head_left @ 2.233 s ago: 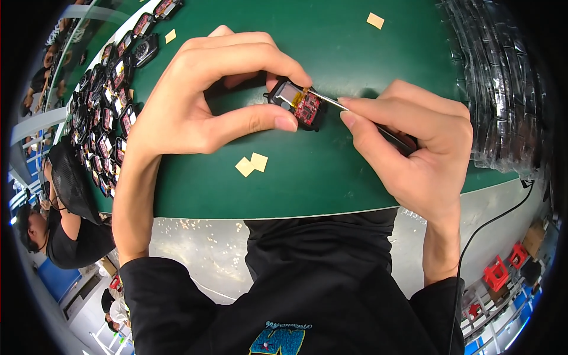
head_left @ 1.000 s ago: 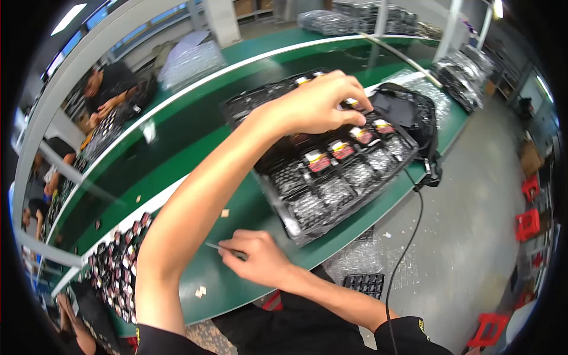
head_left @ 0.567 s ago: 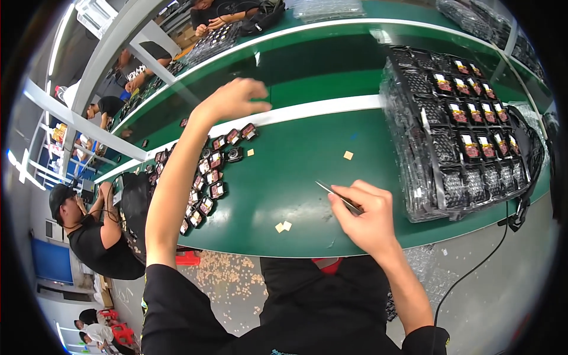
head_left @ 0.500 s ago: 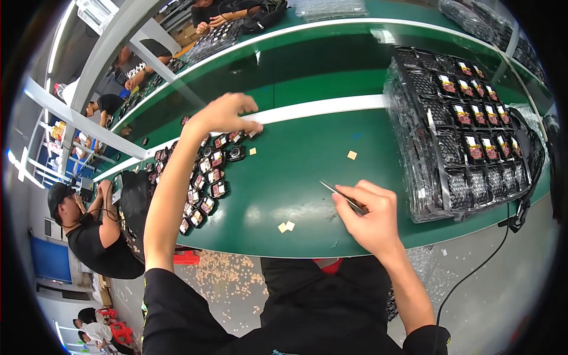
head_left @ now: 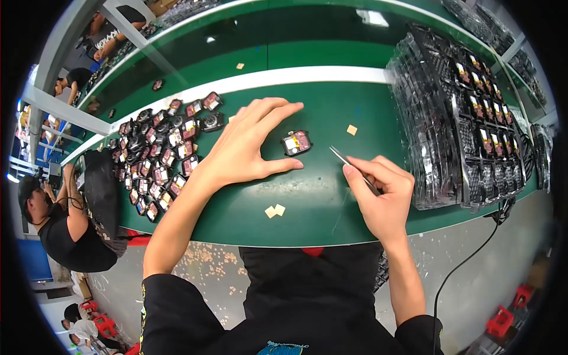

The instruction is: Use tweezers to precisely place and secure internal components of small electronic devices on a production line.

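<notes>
A small black watch case (head_left: pixel 297 143) with its inside parts showing lies alone on the green workbench (head_left: pixel 313 207). My left hand (head_left: pixel 251 145) is spread beside it, thumb and fingers apart on its left, with a gap between them and the case. Slim metal tweezers (head_left: pixel 340 157) are pinched in my right hand (head_left: pixel 383 192), their tips pointing up and left toward the case without touching it. Left of my left hand is a heap of similar watch cases (head_left: pixel 157 160), partly hidden by my forearm.
Stacked clear plastic trays (head_left: pixel 423 136) stand at the right, the top one holding several watch cases. Small tan squares (head_left: pixel 275 211) lie near the front edge, another square (head_left: pixel 352 130) farther back. A person in black (head_left: pixel 74 236) sits at the left. A black cable (head_left: pixel 458 275) hangs at the right.
My left hand has come from the heap toward the middle of the bench, where a single watch case now lies. The tweezers stay in my right hand. The whole view has shifted somewhat.
</notes>
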Motion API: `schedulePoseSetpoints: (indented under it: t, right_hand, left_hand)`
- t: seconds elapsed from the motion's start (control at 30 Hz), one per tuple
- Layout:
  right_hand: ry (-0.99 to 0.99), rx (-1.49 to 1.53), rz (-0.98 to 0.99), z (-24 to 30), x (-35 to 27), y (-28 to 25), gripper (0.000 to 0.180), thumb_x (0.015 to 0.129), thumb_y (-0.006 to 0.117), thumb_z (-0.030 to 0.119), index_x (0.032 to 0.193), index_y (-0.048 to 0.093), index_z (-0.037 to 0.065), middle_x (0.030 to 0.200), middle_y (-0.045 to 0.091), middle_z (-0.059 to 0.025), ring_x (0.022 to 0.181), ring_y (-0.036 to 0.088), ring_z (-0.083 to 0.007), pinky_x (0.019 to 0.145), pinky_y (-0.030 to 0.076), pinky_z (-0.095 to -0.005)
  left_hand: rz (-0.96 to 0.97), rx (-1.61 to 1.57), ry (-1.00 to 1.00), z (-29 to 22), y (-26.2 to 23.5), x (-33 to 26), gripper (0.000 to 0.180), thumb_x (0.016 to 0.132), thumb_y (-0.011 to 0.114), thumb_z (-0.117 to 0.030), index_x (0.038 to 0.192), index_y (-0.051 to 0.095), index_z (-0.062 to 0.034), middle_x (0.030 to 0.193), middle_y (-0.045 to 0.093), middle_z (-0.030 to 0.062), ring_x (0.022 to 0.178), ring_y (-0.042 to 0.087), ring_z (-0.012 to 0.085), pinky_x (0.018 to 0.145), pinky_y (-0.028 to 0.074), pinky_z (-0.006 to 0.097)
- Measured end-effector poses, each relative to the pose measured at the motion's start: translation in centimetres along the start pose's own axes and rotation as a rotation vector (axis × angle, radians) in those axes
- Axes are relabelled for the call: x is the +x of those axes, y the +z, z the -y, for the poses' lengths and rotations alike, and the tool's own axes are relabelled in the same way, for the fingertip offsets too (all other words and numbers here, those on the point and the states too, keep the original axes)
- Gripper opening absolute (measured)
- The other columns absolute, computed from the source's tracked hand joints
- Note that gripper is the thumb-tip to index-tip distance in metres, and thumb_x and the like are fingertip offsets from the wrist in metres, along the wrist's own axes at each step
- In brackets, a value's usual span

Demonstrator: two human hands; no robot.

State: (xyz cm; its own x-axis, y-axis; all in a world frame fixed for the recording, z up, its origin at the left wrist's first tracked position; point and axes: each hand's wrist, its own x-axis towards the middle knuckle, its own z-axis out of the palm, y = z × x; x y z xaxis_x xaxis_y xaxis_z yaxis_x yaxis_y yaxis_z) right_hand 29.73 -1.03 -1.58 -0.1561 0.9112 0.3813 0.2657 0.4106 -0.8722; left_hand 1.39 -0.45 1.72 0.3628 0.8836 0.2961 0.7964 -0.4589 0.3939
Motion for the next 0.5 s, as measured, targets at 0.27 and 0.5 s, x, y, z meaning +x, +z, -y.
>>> schedulePoseSetpoints:
  t: [0.27, 0.5]
  right_hand:
    - [0.039, -0.021, 0.04, 0.1, 0.0, -0.2, 0.017, 0.091, 0.086, 0.001, 0.107, 0.086, -0.002, 0.07, 0.064, -0.0008, 0.057, 0.05, -0.0044, 0.051, 0.034, -0.0252]
    - [0.052, -0.02, 0.05, 0.1, -0.2, -0.2, 0.017, 0.091, 0.086, -0.001, 0.108, 0.086, -0.002, 0.071, 0.064, 0.0003, 0.058, 0.05, -0.0033, 0.052, 0.034, -0.0242]
  left_hand:
    - [0.035, -0.123, 0.071, 1.0, 0.9, -0.4, 0.06, 0.08, 0.097, -0.027, 0.133, 0.076, -0.0077, 0.122, 0.068, 0.0083, 0.113, 0.063, 0.0292, 0.101, 0.047, 0.041]
    - [0.118, -0.201, 0.099, 1.0, 0.6, -0.3, 0.065, 0.076, 0.099, -0.029, 0.133, 0.076, -0.0095, 0.11, 0.067, 0.004, 0.104, 0.063, 0.023, 0.098, 0.043, 0.038]
